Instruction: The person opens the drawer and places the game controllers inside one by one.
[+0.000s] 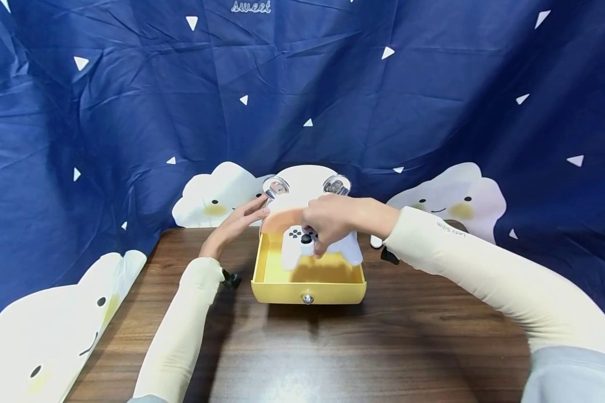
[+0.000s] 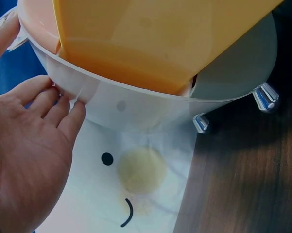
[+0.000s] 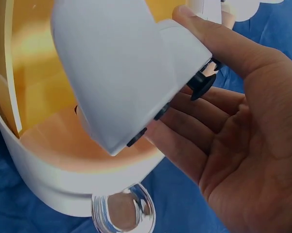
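Observation:
A white game controller (image 1: 350, 248) with black buttons and sticks hangs over a pulled-out yellow drawer (image 1: 308, 292). My right hand (image 1: 327, 219) grips it around the middle, thumb on the near side; the right wrist view shows the controller (image 3: 107, 68) tilted, with the fingers behind it. The drawer belongs to a white rounded cabinet (image 1: 305, 182) with an orange-pink front panel and shiny round ornaments on top. My left hand (image 1: 238, 223) rests its fingertips against the cabinet's left side, its fingers (image 2: 41, 104) loosely extended along the white wall.
The cabinet stands on small silver feet (image 2: 266, 97) on a brown wooden table (image 1: 302, 352). A dark blue curtain (image 1: 302, 84) with white triangles and smiling clouds hangs behind. Part of a white object with a dark end (image 1: 376, 242) shows beside the cabinet, under my right forearm.

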